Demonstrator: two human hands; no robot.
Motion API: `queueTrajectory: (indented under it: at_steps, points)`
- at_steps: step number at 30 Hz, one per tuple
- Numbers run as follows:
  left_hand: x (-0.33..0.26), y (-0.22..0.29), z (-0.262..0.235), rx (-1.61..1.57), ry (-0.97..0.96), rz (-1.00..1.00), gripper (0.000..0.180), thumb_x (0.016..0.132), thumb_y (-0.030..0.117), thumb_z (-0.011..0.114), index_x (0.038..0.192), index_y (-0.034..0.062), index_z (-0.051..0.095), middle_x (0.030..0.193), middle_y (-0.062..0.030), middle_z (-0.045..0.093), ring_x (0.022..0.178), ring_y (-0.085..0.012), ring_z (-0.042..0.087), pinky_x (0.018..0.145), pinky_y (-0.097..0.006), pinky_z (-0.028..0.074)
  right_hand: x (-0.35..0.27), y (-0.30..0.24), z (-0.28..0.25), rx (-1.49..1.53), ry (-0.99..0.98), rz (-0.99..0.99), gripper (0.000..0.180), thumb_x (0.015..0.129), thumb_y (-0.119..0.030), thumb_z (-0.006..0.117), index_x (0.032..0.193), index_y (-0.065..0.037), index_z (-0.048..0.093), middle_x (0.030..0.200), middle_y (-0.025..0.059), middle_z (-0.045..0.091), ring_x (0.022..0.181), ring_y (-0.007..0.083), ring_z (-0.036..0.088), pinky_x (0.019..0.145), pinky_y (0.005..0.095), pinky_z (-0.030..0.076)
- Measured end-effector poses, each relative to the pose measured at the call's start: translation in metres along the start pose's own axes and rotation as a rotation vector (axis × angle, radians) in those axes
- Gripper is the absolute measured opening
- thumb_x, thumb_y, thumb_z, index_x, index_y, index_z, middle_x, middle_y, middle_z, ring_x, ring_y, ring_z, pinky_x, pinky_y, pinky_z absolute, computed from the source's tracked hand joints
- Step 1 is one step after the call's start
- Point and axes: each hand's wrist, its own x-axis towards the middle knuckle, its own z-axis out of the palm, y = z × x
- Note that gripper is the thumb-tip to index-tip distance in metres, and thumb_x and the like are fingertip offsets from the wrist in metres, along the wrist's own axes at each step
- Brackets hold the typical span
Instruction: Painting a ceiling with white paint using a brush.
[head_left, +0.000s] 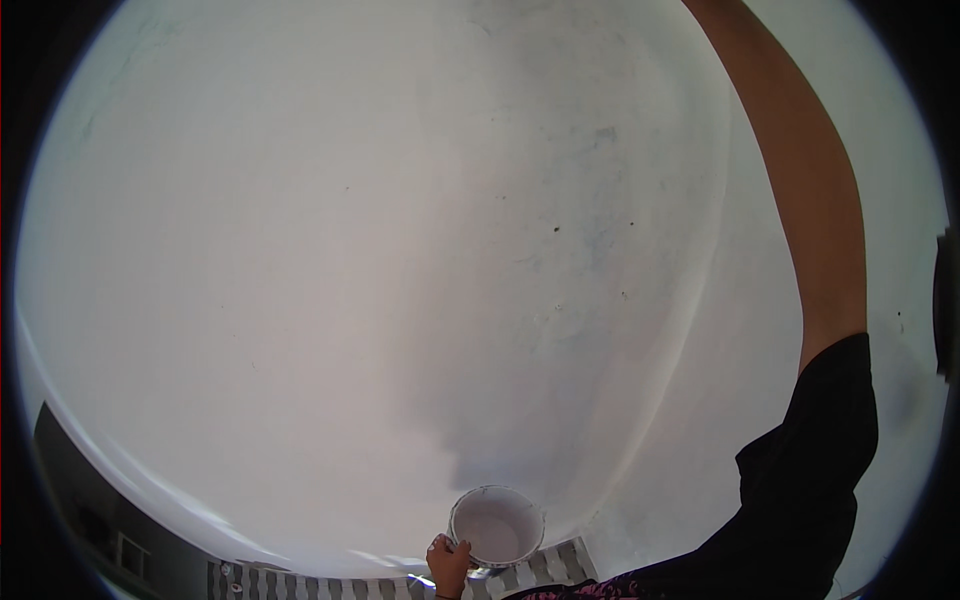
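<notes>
At the lower middle of the head view, my left hand [447,565] is closed on the rim of a round white bucket [533,515]. The bucket's mouth faces up, and some whitish material shows at its bottom. My right arm [825,220], in a short black sleeve, stretches up along the right side and leaves the picture at the top. Its hand lies beyond the edge, so what it holds or touches is hidden. A large white wall [300,250] stands in front of me, with grey-blue smudges and a few dark specks.
A corner line curves down the right part of the wall, where a second white surface [690,430] meets it. Below lies a grey-and-white striped surface [300,585]. A dark greenish area [75,465] fills the lower left. Some dark object [945,305] sits at the right edge.
</notes>
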Motion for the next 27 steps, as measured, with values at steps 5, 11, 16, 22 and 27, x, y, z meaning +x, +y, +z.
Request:
queueTrajectory:
  at_steps: [5, 11, 16, 22, 27]
  points:
    - [0.012, -0.051, -0.005, 0.058, 0.039, 0.005, 0.034, 0.072, 0.017, 0.072, 0.065, 0.0007, 0.043, 0.056, -0.0048, 0.045, 0.051, -0.0146, 0.047, 0.048, -0.035, 0.042, -0.022, 0.01, 0.04, -0.246, 0.269, -0.367, 0.01, 0.086, -0.011, 0.068, 0.09, -0.003, 0.072, 0.088, 0.012, 0.073, 0.077, 0.0257, 0.069, 0.071, 0.0366, 0.054]
    - [0.012, -0.042, 0.001, -0.022, 0.014, -0.048, 0.034, 0.071, 0.018, 0.072, 0.065, 0.0008, 0.043, 0.057, -0.006, 0.045, 0.052, -0.0153, 0.047, 0.05, -0.037, 0.041, -0.188, -0.027, 0.112, -0.297, 0.212, -0.436, 0.019, 0.074, -0.009, 0.075, 0.093, -0.013, 0.074, 0.1, 0.0072, 0.073, 0.098, 0.021, 0.069, 0.094, 0.0409, 0.049]
    - [0.002, -0.02, -0.007, 0.088, 0.038, 0.041, 0.031, 0.073, 0.013, 0.071, 0.065, 0.0023, 0.042, 0.058, -0.0042, 0.046, 0.048, -0.0126, 0.045, 0.044, -0.033, 0.041, -0.338, -0.11, 0.15, -0.097, -0.002, -0.31, 0.017, 0.077, -0.014, 0.074, 0.094, -0.013, 0.074, 0.101, 0.0043, 0.07, 0.103, 0.0221, 0.066, 0.098, 0.0463, 0.048]
    - [0.003, -0.022, 0.0, -0.118, 0.006, -0.103, 0.031, 0.073, 0.012, 0.07, 0.065, 0.0031, 0.041, 0.057, -0.0026, 0.044, 0.05, -0.0115, 0.044, 0.044, -0.034, 0.039, -0.427, -0.159, 0.14, 0.034, -0.2, -0.208, 0.021, 0.076, -0.013, 0.069, 0.096, -0.011, 0.073, 0.1, 0.006, 0.07, 0.099, 0.0221, 0.068, 0.088, 0.044, 0.051]
    - [0.015, -0.053, 0.001, -0.084, 0.018, -0.063, 0.03, 0.073, 0.011, 0.069, 0.065, 0.0028, 0.041, 0.057, -0.0017, 0.043, 0.051, -0.0106, 0.042, 0.046, -0.032, 0.038, -0.453, -0.171, 0.138, 0.283, -0.386, -0.266, 0.025, 0.072, -0.011, 0.071, 0.096, -0.009, 0.07, 0.092, 0.0065, 0.07, 0.086, 0.0205, 0.07, 0.067, 0.0354, 0.053]
